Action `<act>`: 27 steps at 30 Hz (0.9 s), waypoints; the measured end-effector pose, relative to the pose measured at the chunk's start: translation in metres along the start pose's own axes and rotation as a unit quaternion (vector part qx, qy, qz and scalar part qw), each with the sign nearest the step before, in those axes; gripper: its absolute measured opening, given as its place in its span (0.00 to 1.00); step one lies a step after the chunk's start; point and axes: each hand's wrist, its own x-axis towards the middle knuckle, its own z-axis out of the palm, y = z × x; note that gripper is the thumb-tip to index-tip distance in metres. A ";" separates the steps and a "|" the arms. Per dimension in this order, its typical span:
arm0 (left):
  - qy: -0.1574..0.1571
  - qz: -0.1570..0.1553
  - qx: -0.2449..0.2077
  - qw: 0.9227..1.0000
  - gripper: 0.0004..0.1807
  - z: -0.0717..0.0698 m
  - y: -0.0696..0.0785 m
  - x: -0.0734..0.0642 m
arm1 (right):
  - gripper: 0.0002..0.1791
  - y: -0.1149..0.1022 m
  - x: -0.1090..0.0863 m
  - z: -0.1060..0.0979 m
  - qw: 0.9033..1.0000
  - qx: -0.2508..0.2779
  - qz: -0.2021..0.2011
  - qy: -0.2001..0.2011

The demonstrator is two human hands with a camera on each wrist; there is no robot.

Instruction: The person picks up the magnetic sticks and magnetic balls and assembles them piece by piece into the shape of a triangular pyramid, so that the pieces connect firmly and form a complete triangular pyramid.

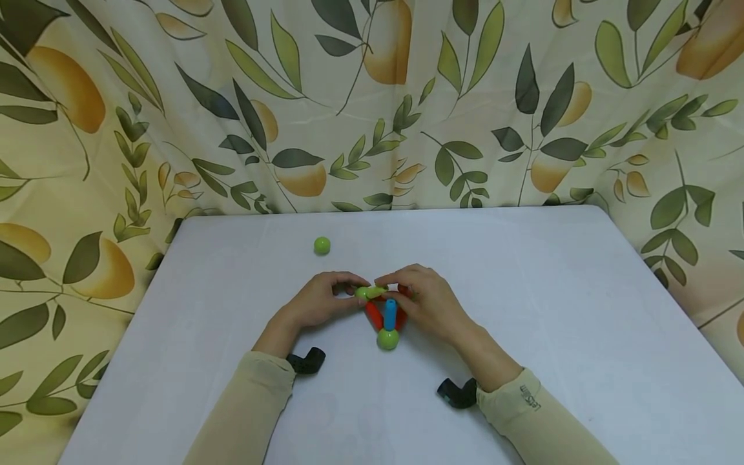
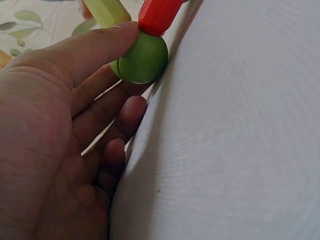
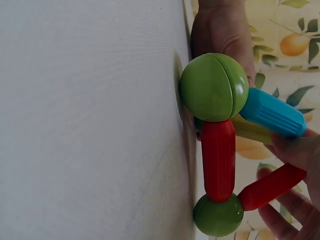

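My left hand (image 1: 320, 300) pinches a green ball (image 2: 144, 59) between thumb and fingers. A yellow-green rod (image 1: 376, 292) and a red rod (image 2: 159, 15) meet at that ball. The fingers of my right hand (image 1: 431, 302) pinch the far end of the yellow-green rod. At the front of the joined piece sits another green ball (image 1: 387, 340), with a blue rod (image 1: 390, 315) slanting up from it. In the right wrist view a red rod (image 3: 218, 162) links this front ball to a third green ball (image 3: 218, 215), from which another red rod (image 3: 272, 187) rises towards my right hand.
A loose green ball (image 1: 322, 245) lies on the white tabletop (image 1: 523, 271) behind my left hand. Black wrist cameras, one on the left (image 1: 308, 361) and one on the right (image 1: 457, 393), stick out at the sleeves. A fruit-patterned cloth (image 1: 360, 129) hangs behind the table.
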 end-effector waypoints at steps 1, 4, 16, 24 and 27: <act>0.001 0.000 0.002 1.000 0.15 0.000 0.000 0.000 | 0.16 0.000 0.000 0.000 1.000 0.001 -0.007 -0.001; 0.003 0.002 0.010 1.000 0.15 0.001 0.000 -0.001 | 0.18 0.001 0.000 -0.001 1.000 0.003 -0.021 -0.004; 0.004 0.002 0.014 1.000 0.15 0.001 0.000 0.000 | 0.25 0.004 0.002 -0.019 0.999 0.013 -0.019 -0.039; 0.003 -0.003 0.004 1.000 0.15 0.001 -0.001 0.000 | 0.26 0.003 0.003 -0.034 0.998 0.018 -0.020 -0.063; 0.005 -0.002 0.002 1.000 0.14 0.001 0.000 0.000 | 0.26 0.004 0.002 -0.040 0.998 0.016 -0.011 -0.060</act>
